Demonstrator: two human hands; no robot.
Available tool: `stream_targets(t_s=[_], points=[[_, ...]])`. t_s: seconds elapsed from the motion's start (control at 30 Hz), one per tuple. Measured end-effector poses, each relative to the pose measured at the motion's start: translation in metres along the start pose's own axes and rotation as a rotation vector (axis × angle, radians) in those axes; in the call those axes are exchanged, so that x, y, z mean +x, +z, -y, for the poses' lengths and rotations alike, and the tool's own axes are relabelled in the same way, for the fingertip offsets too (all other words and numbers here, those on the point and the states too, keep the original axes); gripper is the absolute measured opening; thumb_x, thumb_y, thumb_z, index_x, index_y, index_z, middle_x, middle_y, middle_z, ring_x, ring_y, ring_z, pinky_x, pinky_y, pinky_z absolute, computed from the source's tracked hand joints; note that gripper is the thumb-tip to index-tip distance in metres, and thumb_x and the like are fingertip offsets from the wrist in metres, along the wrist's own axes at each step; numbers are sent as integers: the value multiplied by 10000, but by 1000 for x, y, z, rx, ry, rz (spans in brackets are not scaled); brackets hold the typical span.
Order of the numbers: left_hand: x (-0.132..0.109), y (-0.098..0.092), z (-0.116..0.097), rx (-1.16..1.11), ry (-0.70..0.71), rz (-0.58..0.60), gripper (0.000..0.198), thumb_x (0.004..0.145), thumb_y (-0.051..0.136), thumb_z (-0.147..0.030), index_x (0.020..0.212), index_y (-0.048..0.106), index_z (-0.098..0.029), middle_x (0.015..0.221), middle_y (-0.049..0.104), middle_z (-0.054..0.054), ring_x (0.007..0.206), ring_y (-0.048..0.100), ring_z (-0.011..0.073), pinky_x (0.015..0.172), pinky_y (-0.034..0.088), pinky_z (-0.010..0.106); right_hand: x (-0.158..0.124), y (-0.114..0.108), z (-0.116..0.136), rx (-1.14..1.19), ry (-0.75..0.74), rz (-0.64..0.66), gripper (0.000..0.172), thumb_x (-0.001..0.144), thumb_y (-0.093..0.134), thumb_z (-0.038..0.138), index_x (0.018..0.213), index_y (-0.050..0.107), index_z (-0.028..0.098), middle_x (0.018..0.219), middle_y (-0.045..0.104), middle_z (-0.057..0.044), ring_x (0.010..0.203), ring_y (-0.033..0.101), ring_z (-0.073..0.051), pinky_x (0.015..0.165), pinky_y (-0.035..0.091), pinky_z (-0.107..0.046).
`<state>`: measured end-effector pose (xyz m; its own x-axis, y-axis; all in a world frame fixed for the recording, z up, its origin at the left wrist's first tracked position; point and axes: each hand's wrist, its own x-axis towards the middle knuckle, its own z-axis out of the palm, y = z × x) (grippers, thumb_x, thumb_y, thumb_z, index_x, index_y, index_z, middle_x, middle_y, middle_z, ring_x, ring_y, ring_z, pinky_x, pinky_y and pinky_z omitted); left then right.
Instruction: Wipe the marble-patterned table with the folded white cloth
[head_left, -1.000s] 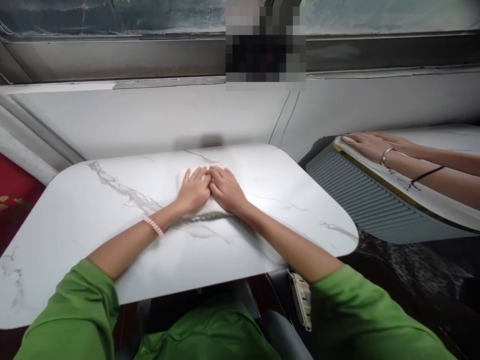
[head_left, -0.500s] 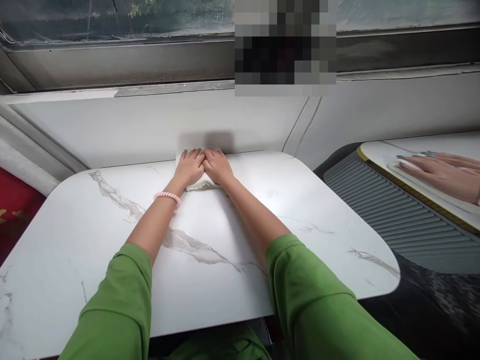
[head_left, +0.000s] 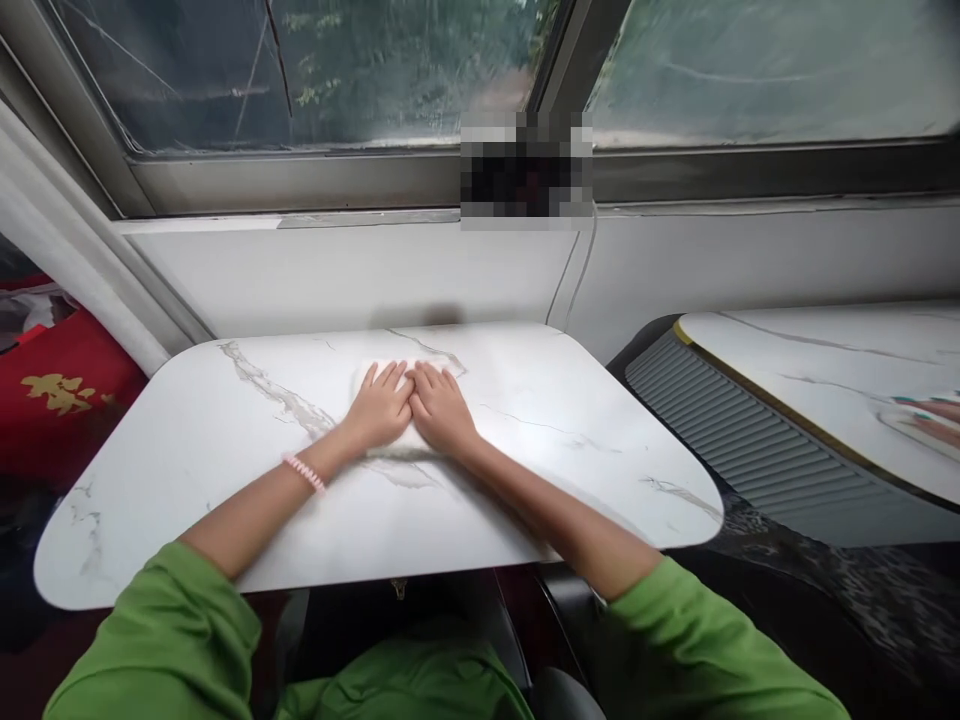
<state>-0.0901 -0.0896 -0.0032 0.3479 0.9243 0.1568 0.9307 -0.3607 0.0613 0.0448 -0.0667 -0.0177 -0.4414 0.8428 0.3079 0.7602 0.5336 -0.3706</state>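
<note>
Fingers [head_left: 386, 378] flat on white cloth [head_left: 405, 440]

The desk [head_left: 570, 395] has a white, marble-patterned top with rounded corners. Grey-brown veins [head_left: 259, 379] cross it: a broad one slants from the far left corner toward the middle and shows again just in front of the cloth, while thin, faint ones mark the right half. Its far edge runs along a white wall [head_left: 337, 280]. Near the middle of the desk's length, a white cloth [head_left: 406, 440] lies flat, partly hidden from view.
</note>
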Motion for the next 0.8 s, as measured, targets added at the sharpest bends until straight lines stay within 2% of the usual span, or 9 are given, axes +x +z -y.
stream_targets(t_s=[0.13,0.2,0.3,0.37,0.47,0.53,0.67,0.8], points=[[-70,-6,-24,-21,41,-41,511,957,368,-217,1451,429,-101,1563,349,173,1469,276,308,1215,186,541,-65,-6,31,16,-78,48,478,961,300,236,1372,494,88,1511,434,-175,1456,308,-271,1216,199,-501],[-102,-11,-33,-33,76,-55,497,956,374,-222,1435,449,-108,1561,354,172,1474,261,312,1210,196,556,-91,-9,42,61,-112,78,470,969,291,246,1379,486,127,1516,432,-150,1467,287,-255,1217,178,-523],[-137,-21,-37,-51,123,-70,497,945,380,-193,1436,447,-147,1569,351,143,1480,252,284,1205,222,554,-111,-15,52,140,-167,175,463,953,376,304,1397,456,202,1530,414,-102,1473,260,-243,1205,192,-530],[-147,-25,-32,-63,129,-60,507,949,379,-186,1453,423,-155,1570,350,139,1482,251,270,1204,234,549,-108,-20,57,163,-193,219,456,927,433,312,1374,467,222,1497,441,-100,1437,308,-252,1184,232,-517],[-144,-26,-14,-91,87,-33,491,971,364,-207,1455,421,-151,1558,373,137,1476,269,259,1211,231,534,-85,-17,66,143,-203,196,364,894,444,239,1242,546,201,1337,539,-112,1272,446,-254,1126,307,-471],[-133,-24,6,-105,46,-17,485,976,360,-211,1454,428,-170,1554,384,124,1469,288,254,1214,223,526,-58,-6,73,112,-196,164,313,876,445,212,1160,573,182,1238,570,-114,1166,486,-255,1083,336,-455],[-98,-21,63,-91,-74,0,486,969,350,-185,1441,449,-243,1542,414,80,1460,309,234,1210,213,526,8,30,88,75,-203,89,289,898,409,209,1136,571,176,1202,580,-110,1130,489,-254,1063,326,-428],[-56,-20,120,-43,-179,-26,497,956,340,-161,1441,439,-209,1532,423,102,1449,329,224,1212,186,513,77,57,96,35,-212,49,304,927,372,209,1162,562,176,1198,592,-113,1138,492,-247,1052,322,-406]])
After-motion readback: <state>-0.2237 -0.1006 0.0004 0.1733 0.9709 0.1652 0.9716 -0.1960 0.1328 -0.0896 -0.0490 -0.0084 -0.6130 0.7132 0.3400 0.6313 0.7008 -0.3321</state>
